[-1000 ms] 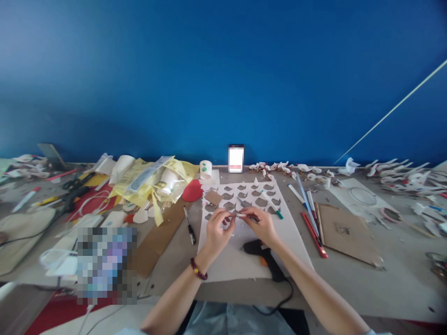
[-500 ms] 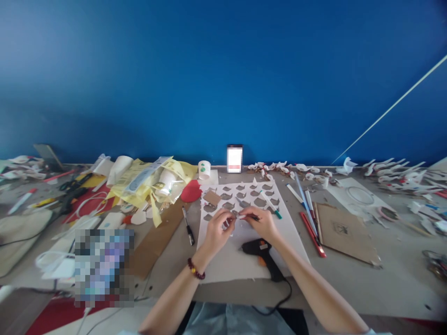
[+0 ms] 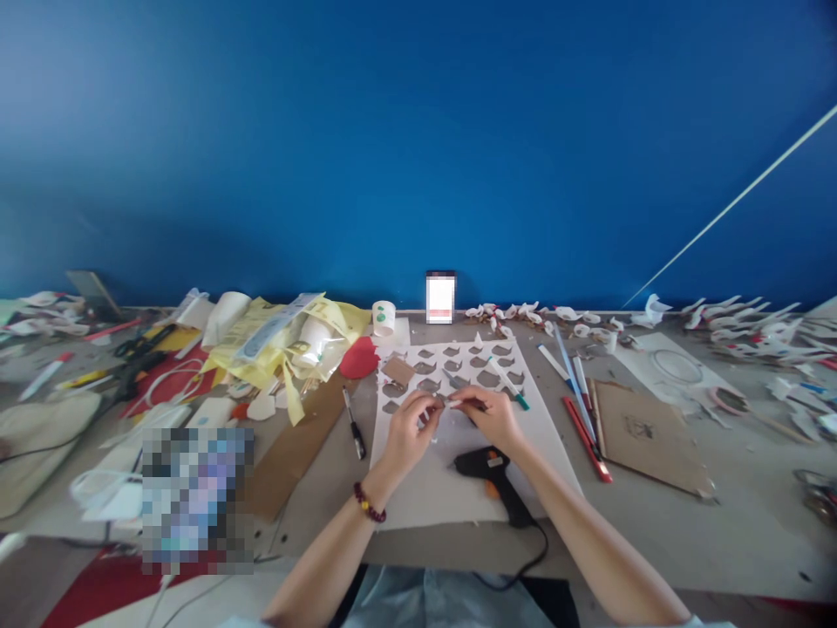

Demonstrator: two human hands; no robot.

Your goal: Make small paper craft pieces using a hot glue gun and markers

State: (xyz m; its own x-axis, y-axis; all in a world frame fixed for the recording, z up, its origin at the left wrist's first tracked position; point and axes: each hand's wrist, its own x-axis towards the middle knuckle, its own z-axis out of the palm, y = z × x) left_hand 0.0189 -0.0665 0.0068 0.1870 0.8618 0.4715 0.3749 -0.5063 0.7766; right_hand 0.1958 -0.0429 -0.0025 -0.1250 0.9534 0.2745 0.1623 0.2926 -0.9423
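My left hand (image 3: 406, 429) and my right hand (image 3: 489, 419) meet over the white sheet (image 3: 418, 493), fingertips almost touching. Both are closed in a pinch around a small white piece (image 3: 448, 404), largely hidden by the fingers. Its exact kind is too small to make out. The sheet has rows of curved, pointed cut-outs in its far half. A black glue gun (image 3: 492, 467) lies on it below my right hand, nozzle to the left. A green-ended marker (image 3: 510, 385) and a small brown cardboard piece (image 3: 398, 372) rest among the cut-outs.
A black pen (image 3: 354, 425) lies left of the sheet. To the right are markers, a red cutter-like tool (image 3: 587, 440) and cardboard (image 3: 647, 436). White bird-like figures (image 3: 745, 323) line the back. A paper cup (image 3: 384, 317), yellow packaging (image 3: 261, 336) and a phone (image 3: 440, 298) stand or lie farther off.
Both hands stay nearly in place, with only slight finger movement around the white piece. The whole view has shifted very slightly.
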